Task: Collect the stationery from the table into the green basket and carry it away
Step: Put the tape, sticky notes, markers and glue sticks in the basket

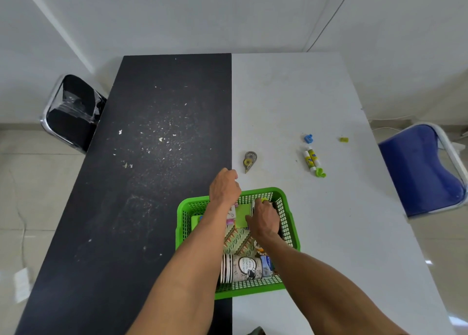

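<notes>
The green basket (288,223) stands at the near middle of the table, across the seam between its black and white halves. Inside lie stacked paper cups (239,269), green sticky notes (241,214) and a patterned notebook (236,238). My right hand (263,218) is inside the basket, its fingers on a white and yellow item (253,205) at the far end. My left hand (224,188) hovers over the far rim, fingers curled under and hidden. Beyond lie a correction tape (250,161), two glue sticks (312,160), a blue sharpener (308,138) and a small yellow piece (344,139).
The black tabletop (152,157) on the left is speckled with white scraps. The white half (342,220) runs to the right edge. A green cap (320,173) lies by the glue sticks. A black chair (73,109) stands left, a blue chair (425,172) right.
</notes>
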Tool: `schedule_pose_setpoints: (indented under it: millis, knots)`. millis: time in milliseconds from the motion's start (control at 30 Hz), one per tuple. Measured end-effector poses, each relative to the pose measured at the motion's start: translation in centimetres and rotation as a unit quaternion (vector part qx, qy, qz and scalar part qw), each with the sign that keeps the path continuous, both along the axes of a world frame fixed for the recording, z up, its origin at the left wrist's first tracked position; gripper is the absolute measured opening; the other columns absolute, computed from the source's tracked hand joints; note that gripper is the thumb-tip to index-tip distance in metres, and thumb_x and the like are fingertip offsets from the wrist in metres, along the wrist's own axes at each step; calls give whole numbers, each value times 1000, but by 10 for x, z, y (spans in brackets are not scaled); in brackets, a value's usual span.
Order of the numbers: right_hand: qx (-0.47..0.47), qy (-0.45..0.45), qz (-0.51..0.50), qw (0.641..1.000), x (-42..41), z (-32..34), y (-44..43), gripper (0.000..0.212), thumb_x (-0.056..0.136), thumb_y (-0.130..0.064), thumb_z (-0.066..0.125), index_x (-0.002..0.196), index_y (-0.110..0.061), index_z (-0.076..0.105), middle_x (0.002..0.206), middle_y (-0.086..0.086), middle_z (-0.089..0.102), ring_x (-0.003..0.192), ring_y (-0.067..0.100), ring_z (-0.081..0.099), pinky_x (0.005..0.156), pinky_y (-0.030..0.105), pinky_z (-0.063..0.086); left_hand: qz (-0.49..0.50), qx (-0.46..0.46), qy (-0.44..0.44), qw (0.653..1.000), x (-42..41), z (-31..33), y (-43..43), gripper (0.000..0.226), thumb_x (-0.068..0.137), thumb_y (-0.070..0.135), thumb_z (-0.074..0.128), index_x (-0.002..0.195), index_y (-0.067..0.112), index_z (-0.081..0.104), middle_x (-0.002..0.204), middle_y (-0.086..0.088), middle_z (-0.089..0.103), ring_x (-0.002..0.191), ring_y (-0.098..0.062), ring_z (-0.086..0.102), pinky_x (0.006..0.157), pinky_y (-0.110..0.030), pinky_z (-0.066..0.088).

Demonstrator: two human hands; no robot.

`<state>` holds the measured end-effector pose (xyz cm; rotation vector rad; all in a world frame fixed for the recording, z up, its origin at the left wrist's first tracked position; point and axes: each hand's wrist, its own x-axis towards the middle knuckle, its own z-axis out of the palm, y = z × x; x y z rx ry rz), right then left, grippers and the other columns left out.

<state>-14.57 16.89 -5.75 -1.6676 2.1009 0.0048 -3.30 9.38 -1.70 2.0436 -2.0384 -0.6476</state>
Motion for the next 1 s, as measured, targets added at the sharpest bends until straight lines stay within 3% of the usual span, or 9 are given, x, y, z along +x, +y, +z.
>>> schedule_pose_setpoints:
  millis: [200,467,733,1000]
  knots:
    - [10,4,-2,1000,3,0,-2,32,85,-11,62,115,-13,50,108,6,58,90,20,56,73,29,51,0,-5,-1,1000,1,4,-2,23,96,13,52,116,11,64,116,-7,57,99,-24,60,79,-33,51]
    - [5,2,8,1000,2,0,-1,34,85,-8,60,117,-13,49,106,6,58,88,20,55,72,29,49,5,-4,1,1000,2,6,-2,22,95,14,54,115,11,63,117,-7,57,99,-23,61,81,-33,52]
    - [7,-8,13,1000,0,2,1,38,87,-15,61,121,-13,47,108,5,58,85,18,53,69,26,46,3,2,4,1000,0,5,0,23,95,13,54,116,11,63,118,-8,57,101,-24,60,84,-35,52]
    - [-6,-9,6,1000,-10,14,-2,32,90,-33,61,113,-12,54,111,7,59,96,23,59,79,32,48,-8,0,9,1000,-13,10,-2,26,95,13,55,120,11,62,121,-8,56,101,-23,61,85,-34,52]
